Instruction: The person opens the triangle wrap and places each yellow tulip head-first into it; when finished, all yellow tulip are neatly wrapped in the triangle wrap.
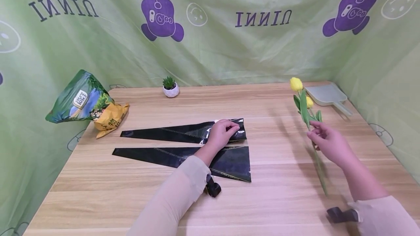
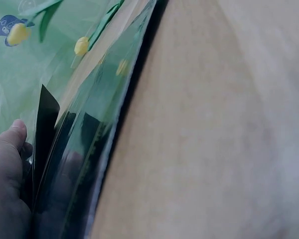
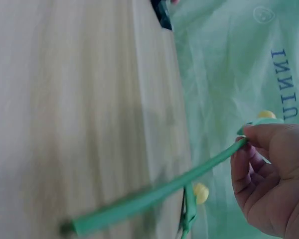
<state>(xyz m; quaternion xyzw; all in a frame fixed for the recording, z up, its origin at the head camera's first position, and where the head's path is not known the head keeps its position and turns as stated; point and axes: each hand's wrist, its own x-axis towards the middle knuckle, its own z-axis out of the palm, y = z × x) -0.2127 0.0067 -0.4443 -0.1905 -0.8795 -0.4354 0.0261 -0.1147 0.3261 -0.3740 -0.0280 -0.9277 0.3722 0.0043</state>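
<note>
My left hand [image 1: 220,134] pinches the wide end of the farther black flower sleeve [image 1: 164,132], a tapered plastic wrapper with a glossy clear part. In the left wrist view, a film flap [image 2: 46,112] stands up beside the thumb. Nearer me, a second black flower sleeve [image 1: 234,161] lies flat beneath my left forearm. To the right, my right hand [image 1: 329,144] holds a yellow tulip [image 1: 296,84] by its green stem [image 3: 154,200], between thumb and fingertips. Behind it is another yellow tulip [image 1: 309,102], partly hidden by leaves.
A pale dustpan [image 1: 326,94] lies at the back right corner of the wooden table [image 1: 279,207]. A small potted succulent [image 1: 171,89] stands near the back edge. At the left rests a green and yellow bag [image 1: 88,101]. Green printed cloth [image 1: 210,54] surrounds the table.
</note>
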